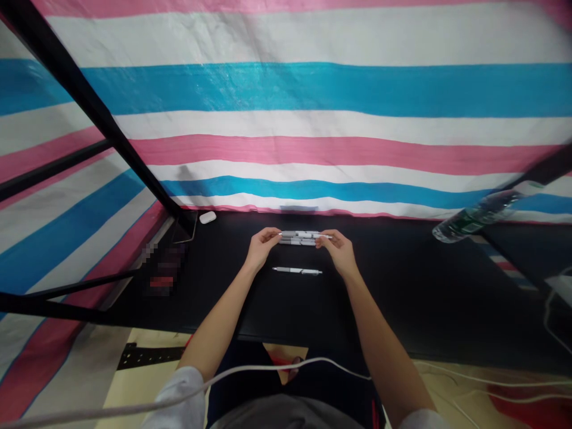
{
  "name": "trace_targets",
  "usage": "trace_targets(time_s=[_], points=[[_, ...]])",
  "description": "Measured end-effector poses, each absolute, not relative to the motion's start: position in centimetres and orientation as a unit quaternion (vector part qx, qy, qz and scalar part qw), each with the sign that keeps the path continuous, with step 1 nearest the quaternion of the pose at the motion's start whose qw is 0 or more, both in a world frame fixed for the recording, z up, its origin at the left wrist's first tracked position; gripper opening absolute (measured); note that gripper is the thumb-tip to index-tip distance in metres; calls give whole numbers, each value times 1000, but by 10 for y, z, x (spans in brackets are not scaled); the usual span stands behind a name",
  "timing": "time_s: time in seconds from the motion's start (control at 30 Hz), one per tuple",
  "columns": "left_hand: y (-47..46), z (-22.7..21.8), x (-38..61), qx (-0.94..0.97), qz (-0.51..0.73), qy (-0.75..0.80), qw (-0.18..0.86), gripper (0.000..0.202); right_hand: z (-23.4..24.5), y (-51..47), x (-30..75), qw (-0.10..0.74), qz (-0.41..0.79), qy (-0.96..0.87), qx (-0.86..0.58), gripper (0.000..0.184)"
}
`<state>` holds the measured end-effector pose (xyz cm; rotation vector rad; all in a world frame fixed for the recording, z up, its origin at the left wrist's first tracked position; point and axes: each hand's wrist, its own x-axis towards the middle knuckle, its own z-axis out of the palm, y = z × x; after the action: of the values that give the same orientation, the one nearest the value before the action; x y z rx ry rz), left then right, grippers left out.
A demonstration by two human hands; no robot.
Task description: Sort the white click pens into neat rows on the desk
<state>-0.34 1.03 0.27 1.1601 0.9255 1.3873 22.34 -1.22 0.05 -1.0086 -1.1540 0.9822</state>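
Several white-and-grey pens [298, 237] lie side by side between my two hands, over the black tabletop [393, 292]. My left hand [263, 245] pinches the grey tip ends of the pens. At the other end, my right hand [337, 247] has its thumb and fingers closed on the white ends. A single pen [297, 271] of the same look rests on the table nearer to me, apart from both hands, its grey end pointing left.
A clear bottle with a green label [469, 221] is at the back right. A white earbud case [208, 217] and a dark phone-like slab [185, 227] are at the back left. A blurred dark red item [164, 271] lies left. A white cable [250, 368] crosses before me.
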Motion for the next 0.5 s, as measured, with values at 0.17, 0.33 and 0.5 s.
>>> trace_targets(time_s=[0.17, 0.33, 0.5], points=[[10, 6, -4, 486, 570, 383, 541, 37, 1, -12, 224, 627, 429, -485, -432, 31], [8, 9, -4, 486, 532, 407, 562, 40, 2, -13, 223, 620, 423, -491, -442, 30], [6, 8, -3, 497, 526, 404, 560, 35, 4, -15, 222, 607, 423, -502, -448, 29]])
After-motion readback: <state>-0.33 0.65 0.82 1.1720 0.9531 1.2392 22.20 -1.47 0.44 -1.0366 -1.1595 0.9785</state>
